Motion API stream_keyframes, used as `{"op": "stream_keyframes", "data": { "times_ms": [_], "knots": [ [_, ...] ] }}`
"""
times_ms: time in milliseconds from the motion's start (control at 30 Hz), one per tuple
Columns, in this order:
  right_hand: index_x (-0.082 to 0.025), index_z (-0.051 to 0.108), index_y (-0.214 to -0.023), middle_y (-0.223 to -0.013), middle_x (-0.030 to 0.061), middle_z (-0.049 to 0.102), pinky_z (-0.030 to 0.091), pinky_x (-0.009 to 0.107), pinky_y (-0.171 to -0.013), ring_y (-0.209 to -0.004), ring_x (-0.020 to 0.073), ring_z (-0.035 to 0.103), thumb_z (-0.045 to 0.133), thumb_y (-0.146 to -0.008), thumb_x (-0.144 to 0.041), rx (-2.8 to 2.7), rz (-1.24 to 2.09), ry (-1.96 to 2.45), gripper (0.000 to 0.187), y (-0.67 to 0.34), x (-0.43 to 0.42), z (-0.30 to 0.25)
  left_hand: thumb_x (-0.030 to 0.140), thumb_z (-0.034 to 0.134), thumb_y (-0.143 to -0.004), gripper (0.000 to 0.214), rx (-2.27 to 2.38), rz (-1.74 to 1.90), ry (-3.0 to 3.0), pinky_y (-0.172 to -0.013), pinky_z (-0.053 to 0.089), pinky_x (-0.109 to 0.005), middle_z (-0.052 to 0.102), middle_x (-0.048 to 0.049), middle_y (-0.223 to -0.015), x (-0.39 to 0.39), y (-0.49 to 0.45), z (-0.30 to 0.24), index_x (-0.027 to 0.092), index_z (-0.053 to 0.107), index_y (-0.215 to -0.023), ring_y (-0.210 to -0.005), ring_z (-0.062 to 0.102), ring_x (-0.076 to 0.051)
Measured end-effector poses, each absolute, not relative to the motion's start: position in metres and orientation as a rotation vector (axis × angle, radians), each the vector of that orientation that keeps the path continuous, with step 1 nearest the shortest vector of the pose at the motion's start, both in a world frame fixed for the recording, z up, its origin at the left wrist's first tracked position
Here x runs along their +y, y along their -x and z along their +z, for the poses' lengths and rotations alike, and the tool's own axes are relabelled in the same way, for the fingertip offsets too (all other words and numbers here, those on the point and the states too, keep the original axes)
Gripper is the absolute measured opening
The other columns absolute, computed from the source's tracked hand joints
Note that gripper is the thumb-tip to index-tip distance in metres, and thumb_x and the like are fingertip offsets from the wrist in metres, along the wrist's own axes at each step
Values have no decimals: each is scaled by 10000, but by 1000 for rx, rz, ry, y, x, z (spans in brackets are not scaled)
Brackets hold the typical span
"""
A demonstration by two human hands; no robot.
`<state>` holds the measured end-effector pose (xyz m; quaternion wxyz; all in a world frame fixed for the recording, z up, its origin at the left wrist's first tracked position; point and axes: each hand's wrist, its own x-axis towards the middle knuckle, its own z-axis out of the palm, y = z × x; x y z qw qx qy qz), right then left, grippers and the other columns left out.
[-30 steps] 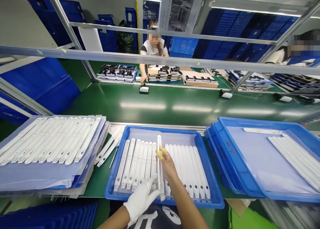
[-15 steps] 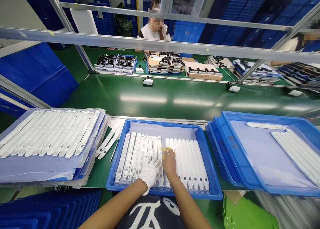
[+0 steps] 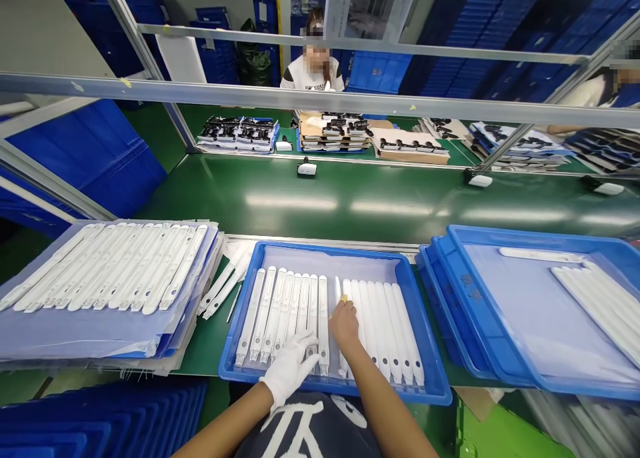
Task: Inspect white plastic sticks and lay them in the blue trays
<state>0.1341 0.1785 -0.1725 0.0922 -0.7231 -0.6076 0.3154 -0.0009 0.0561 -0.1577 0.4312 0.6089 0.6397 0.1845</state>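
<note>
Rows of white plastic strips (image 3: 115,265) on blue film at far left. Next, blue tray (image 3: 330,248) holding two groups of strips (image 3: 300,311). White-gloved left hand (image 3: 289,371) on their lower ends, fingers spread. Just right, bare right hand (image 3: 345,328) over the strips, fingers curled, yellow finger cots (image 3: 344,299) showing, any pinch impossible to tell. Second blue tray (image 3: 500,235) at far right.

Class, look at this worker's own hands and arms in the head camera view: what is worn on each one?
The left hand wears a white cloth glove. The right hand has no glove, only yellow covers on its fingers. Neither forearm shows a sleeve. A dark top with white lettering shows below.
</note>
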Motion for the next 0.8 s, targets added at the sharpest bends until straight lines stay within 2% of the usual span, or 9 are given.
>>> {"op": "stream_keyframes", "data": {
  "times_ms": [100,200,267,367,433,500,567,633,800],
  "knots": [
    [-148,595,-1221,-1268,116,589,485,495,-982,-1146,272,584,645,-929,-277,-1681,1034,2108,323,-144,183,-152,336,454,-966,467,1570,522,-1424,-1198,329,-447,538,-167,-1457,38,7,-145,139,542,-1379,-1389,471,-258],
    [-126,583,-1219,-1222,154,602,480,470,-987,-1130,285,591,570,-904,-174,-1578,1155,1970,319,-148,182,-120,398,476,-955,504,1543,566,-1319,-1201,300,-486,549,-175,-1435,30,7,-128,154,523,-1394,-1398,449,-289],
    [-136,565,-1240,-1184,151,622,508,430,-948,-1086,275,615,498,-879,-150,-1522,1259,1831,368,-143,175,-93,446,537,-929,534,1438,629,-1185,-1169,340,-481,620,-162,-1325,29,5,-113,166,524,-1384,-1336,501,-294],
    [-219,531,-1308,-1216,90,640,555,385,-863,-1017,234,651,470,-881,-212,-1434,1421,1597,431,-132,156,-48,490,579,-916,435,1236,731,-1000,-963,499,-408,702,-71,-929,28,3,-88,162,629,-1198,-919,662,-230],
    [-261,549,-1324,-1243,73,650,544,396,-891,-999,223,662,547,-888,-277,-1256,1663,1323,436,-128,140,-20,526,547,-936,395,1146,741,-966,-792,522,-331,626,4,-677,25,4,-72,156,676,-983,-638,600,-156],
    [-264,620,-1278,-1185,85,690,514,420,-932,-982,230,669,639,-895,-401,-1062,1917,1055,407,-127,124,2,579,529,-935,452,1071,696,-906,-664,490,-266,589,21,-613,19,6,-59,153,678,-911,-545,550,-118],
    [-232,692,-1193,-1075,107,731,504,427,-921,-953,243,678,648,-889,-540,-940,2072,894,435,-129,111,16,633,584,-882,500,991,669,-817,-583,448,-229,623,4,-644,14,8,-52,152,689,-972,-537,549,-106],
    [-200,732,-1126,-984,120,747,505,417,-893,-908,245,686,621,-882,-613,-890,2152,829,493,-131,101,24,639,668,-817,519,930,721,-759,-573,456,-226,671,-26,-728,13,10,-47,161,701,-1017,-594,590,-121],
    [-201,734,-1145,-924,101,738,497,369,-864,-823,201,674,629,-872,-623,-843,2233,789,513,-133,92,29,574,554,-917,378,937,915,-721,-542,500,-228,678,-10,-761,36,14,-29,234,713,-968,-773,690,-189]
  ]
}}
